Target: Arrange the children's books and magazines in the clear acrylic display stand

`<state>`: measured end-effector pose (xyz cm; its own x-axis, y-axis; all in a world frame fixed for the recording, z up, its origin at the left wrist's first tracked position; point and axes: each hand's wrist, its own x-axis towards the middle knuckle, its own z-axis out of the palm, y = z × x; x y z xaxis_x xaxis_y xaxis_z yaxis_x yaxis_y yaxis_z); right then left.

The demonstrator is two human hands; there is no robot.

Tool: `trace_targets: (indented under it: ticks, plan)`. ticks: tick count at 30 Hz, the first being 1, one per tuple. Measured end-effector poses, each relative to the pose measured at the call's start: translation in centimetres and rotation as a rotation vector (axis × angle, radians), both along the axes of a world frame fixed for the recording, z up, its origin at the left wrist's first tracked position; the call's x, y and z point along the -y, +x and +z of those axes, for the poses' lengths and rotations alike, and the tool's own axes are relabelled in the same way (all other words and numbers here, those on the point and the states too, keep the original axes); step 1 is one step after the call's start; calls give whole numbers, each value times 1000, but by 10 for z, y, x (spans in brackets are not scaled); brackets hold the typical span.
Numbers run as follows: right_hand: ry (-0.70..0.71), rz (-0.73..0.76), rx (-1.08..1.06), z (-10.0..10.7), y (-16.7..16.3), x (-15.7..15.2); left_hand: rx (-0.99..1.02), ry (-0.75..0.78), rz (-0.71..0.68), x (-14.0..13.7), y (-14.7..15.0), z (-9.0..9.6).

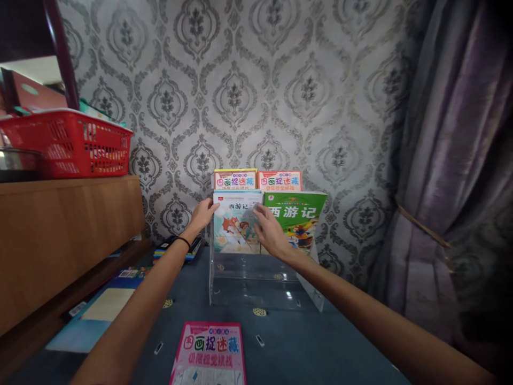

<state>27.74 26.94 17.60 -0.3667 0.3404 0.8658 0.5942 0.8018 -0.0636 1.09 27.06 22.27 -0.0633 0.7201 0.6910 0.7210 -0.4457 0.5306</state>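
A light-blue and white picture book (236, 227) stands upright on the left of a clear acrylic book stand (256, 291). My left hand (203, 214) has its fingers closed on the book's left edge. At the upper right of the same book is my right hand (269, 227), its fingers bent against the cover's edge. Beside it, partly behind my right hand, leans a green book (300, 211). On the tier behind, the tops of a yellow-edged book (235, 179) and a red-edged book (279, 181) show above the front ones.
A pink book (210, 353) lies flat on the dark blue cloth (336, 342) in front. To the left lie a stack of books (176, 248) and blue books (96, 315). A red basket (80, 141) sits on a wooden cabinet (72, 235). Grey curtains (436, 160) hang at right.
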Motion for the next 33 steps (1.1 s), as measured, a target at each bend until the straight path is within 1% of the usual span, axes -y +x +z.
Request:
trace_targets:
  ticks: [5,10,16,19,24,28,33]
  plan:
    - [-71,-4,28,-1,-2,-1,-37,20,55,1,3,0]
    - [-78,4,10,2,-4,3,-52,39,82,4,6,-2]
    - [-74,13,3,1,-3,9,-38,83,119,27,15,-7]
    - [-54,33,-15,1,1,10,-53,65,160,37,20,-8]
    - [-50,50,-33,1,10,11,-100,47,220,43,23,-9]
    - [-59,72,-42,1,16,14,-86,31,222,44,22,-12]
    - [-91,133,-88,7,20,17,-1,-3,186,44,19,-15]
